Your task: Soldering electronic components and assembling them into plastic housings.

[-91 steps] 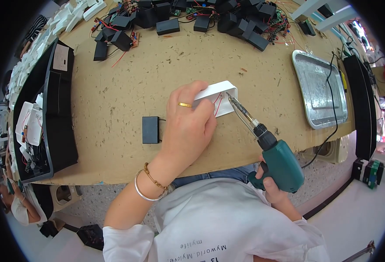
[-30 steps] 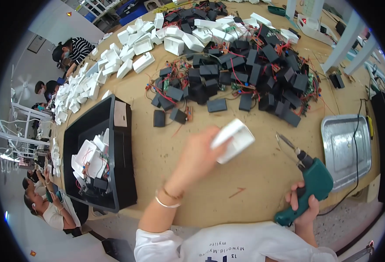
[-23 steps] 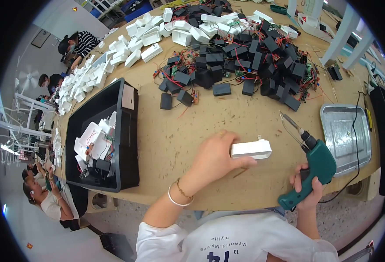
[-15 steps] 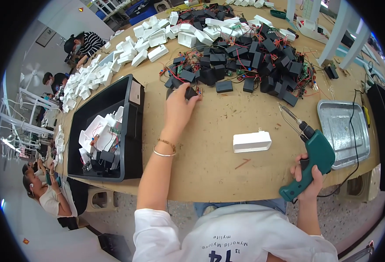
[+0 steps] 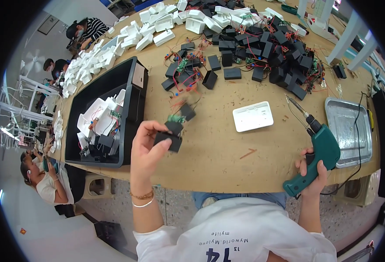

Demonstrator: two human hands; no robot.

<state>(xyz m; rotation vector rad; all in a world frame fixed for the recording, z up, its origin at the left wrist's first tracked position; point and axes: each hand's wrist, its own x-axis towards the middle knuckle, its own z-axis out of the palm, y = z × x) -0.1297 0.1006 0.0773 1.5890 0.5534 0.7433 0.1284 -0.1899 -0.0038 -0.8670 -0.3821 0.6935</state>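
Note:
Over the near left part of the table, my left hand (image 5: pixel 145 148) is closed on a black rectangular module (image 5: pixel 168 143). A small green circuit board (image 5: pixel 176 118), other black blocks and thin wires hang from it, partly blurred. My right hand (image 5: pixel 313 174) grips the handle of a green soldering gun (image 5: pixel 326 147), fingers around its trigger area. The gun's metal tip points up and to the left, above the table. Between the hands, a white plastic casing (image 5: pixel 253 117) lies on the table, its wide face turned up.
A large heap of black modules (image 5: pixel 271 52) with red wires covers the far middle, with white casings (image 5: pixel 157 26) behind and left. A black crate (image 5: pixel 142 105) holds parts at left. A metal tray (image 5: pixel 350 131) and the gun's cord lie at right. Other people sit at far left.
My left hand has come back toward me from the heap, bringing the wired black module. The white casing shows its wide face instead of its narrow side. My right hand keeps the soldering gun.

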